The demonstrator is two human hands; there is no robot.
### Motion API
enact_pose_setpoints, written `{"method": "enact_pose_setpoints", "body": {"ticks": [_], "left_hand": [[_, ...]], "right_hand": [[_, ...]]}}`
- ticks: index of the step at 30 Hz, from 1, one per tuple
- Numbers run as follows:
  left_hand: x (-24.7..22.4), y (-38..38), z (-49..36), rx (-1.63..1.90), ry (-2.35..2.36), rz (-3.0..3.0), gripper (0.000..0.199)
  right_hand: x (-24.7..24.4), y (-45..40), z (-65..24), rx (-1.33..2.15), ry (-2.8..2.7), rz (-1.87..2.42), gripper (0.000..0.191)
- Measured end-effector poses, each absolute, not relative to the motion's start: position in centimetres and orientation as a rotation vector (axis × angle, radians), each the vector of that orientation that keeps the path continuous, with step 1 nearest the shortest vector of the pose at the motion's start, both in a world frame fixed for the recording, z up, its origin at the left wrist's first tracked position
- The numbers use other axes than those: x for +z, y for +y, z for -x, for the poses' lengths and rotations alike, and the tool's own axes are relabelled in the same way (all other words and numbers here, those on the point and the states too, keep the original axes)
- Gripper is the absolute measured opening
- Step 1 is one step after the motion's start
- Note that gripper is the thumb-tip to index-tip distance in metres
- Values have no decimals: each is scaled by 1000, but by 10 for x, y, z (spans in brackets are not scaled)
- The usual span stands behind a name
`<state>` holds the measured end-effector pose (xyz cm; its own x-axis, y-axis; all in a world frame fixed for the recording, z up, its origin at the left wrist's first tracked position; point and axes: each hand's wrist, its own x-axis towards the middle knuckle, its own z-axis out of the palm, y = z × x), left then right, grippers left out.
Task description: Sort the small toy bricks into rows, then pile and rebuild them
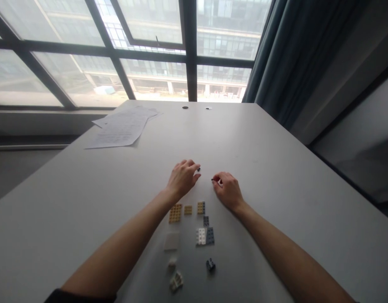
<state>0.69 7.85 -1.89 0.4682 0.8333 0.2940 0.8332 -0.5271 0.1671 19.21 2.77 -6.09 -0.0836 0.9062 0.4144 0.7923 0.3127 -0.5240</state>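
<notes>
My left hand (183,178) is over the middle of the white table, with a small dark toy-brick piece (198,168) at the tips of its thumb and index finger. To its right, my right hand (227,189) pinches another tiny dark brick piece (212,179). A gap separates the two hands. Nearer me lie a tan studded plate (175,213), partly beside my left forearm, a small tan plate (188,210), and a tan-and-grey plate (201,208). The exact shapes of both held pieces are too small to make out.
Closer in are a small dark grey plate (206,221), a white-and-grey plate (205,236), a pale flat tile (171,241), a dark grey brick (210,264) and white pieces (176,281). Printed papers (121,128) lie at the table's far left. Windows stand beyond, a curtain (272,54) at right.
</notes>
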Motion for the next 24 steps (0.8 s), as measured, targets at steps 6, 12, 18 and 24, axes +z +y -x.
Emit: {"method": "enact_pose_setpoints", "body": {"ticks": [6, 12, 18, 24], "left_hand": [[-35, 97, -18, 495, 1526, -2688, 22], [-37, 89, -15, 627, 1461, -2619, 27], [-25, 52, -15, 867, 1408, -2386, 27], [-12, -4, -15, 1057, 1058, -1600, 20]], "right_hand": [[-61, 31, -196, 283, -1749, 1514, 4], [-58, 30, -194, 298, -1741, 1508, 6], [-56, 30, -196, 438, -1623, 1473, 21], [-55, 27, -200, 731, -1416, 1399, 18]]}}
